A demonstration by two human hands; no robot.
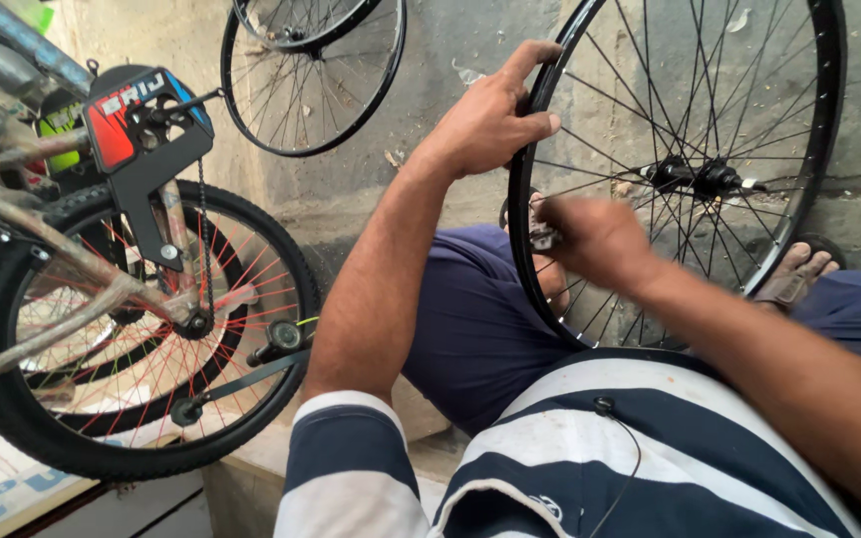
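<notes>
Gripping a bare black wheel rim (530,149) upright between my knees.

My left hand (490,120) has its fingers clamped over the rim's left edge; my right hand (595,239), blurred, closes on a small tool (542,237) at the spokes. A bicycle (132,299) stands far left.

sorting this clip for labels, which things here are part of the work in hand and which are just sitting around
In hand:
- bare black wheel rim, with spokes and hub
- left hand gripping the rim's edge
- right hand at the spokes, holding a small tool

Lying about:
- bicycle with red-spoked rear wheel
- spare wheel against the wall
</notes>
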